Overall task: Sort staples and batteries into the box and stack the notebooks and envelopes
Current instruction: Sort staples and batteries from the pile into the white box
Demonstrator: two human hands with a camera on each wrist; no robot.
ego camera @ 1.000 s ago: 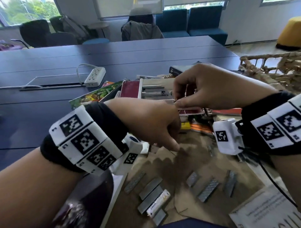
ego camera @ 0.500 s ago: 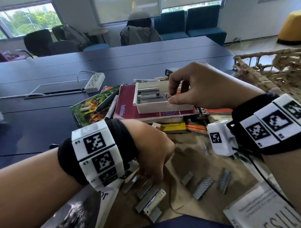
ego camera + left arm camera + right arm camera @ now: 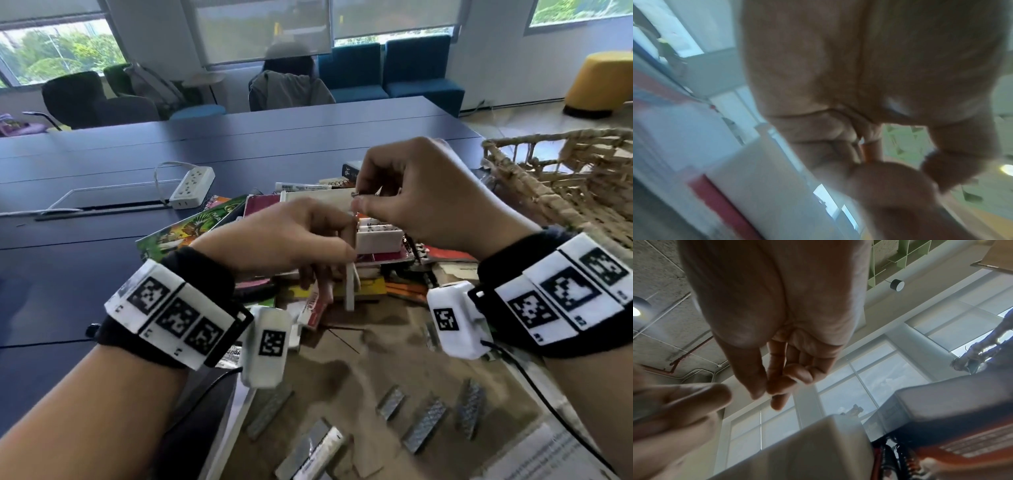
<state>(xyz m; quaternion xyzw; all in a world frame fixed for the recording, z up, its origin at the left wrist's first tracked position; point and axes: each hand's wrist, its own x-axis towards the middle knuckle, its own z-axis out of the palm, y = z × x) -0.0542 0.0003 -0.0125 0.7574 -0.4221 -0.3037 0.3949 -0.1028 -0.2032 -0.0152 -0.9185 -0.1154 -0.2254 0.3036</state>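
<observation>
Raised again since half a second ago: left hand (image 3: 291, 240), up from the staple strips (image 3: 424, 425) to meet right hand (image 3: 421, 202).

Right hand pinching a thin staple strip (image 3: 356, 194) above the white box (image 3: 378, 240); left hand curled just beside it, grip hidden, cannot tell. Below both wrists, loose strips and a battery (image 3: 322, 452) on brown envelopes (image 3: 346, 370); notebooks (image 3: 185, 229) beyond on the tabletop (image 3: 102, 274).

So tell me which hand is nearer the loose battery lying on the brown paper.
Left. The left hand is raised above the battery; the right hand is farther, over the white box.
</observation>
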